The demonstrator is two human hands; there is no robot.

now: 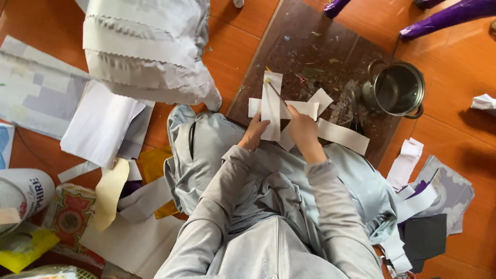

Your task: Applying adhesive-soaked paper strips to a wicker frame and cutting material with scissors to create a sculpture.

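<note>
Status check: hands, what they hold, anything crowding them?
Left hand pins white fabric strip. Right hand holds thin stick. Metal pot sits alongside.

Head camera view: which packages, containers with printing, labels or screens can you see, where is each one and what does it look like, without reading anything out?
White tub: left edge, lying on its side, rounded, white with dark printing.
Yellow packet: bottom left corner, flat, bright yellow.
Patterned wrapper: just right of the tub, flat, red and green ornament.
No screens or signs show.
</note>
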